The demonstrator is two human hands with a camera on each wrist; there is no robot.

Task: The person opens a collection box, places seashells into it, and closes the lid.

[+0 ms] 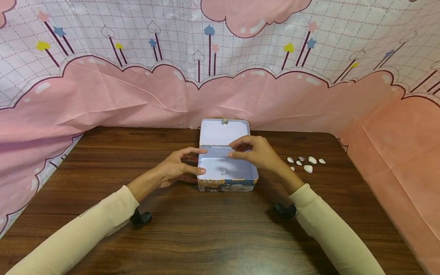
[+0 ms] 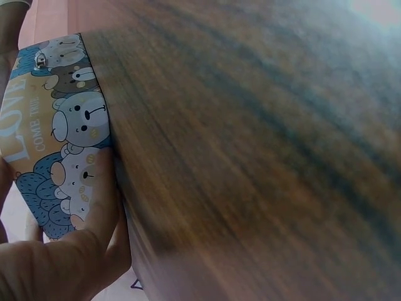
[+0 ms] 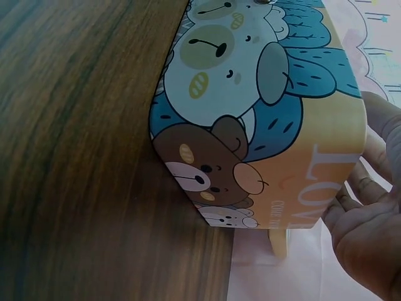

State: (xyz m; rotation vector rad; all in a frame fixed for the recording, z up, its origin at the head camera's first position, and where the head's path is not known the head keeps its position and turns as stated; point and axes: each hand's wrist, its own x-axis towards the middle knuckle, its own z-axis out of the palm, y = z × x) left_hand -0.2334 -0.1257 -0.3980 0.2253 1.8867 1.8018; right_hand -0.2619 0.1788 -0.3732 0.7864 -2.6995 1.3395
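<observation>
An open tin box [image 1: 227,186] with cartoon bears on its walls sits on the table, its hinged lid [image 1: 224,131] tipped up at the back. A small pale shell [image 1: 224,171] shows inside it. My left hand [image 1: 177,166] holds the box's left wall, thumb and forefinger over the rim. In the left wrist view its other fingers [image 2: 103,207] press the printed outer side. My right hand [image 1: 258,152] hovers over the box's right side, thumb and fingertips apart above the interior. Nothing shows between them. In the right wrist view this hand [image 3: 369,219] is partly hidden behind the box.
Several small seashells [image 1: 308,169] lie on the dark wooden table [image 1: 220,229] to the right of the box. A metal clasp [image 1: 224,121] is on the lid's top edge. A pink and white patterned cloth [image 1: 137,88] hangs behind and beside the table.
</observation>
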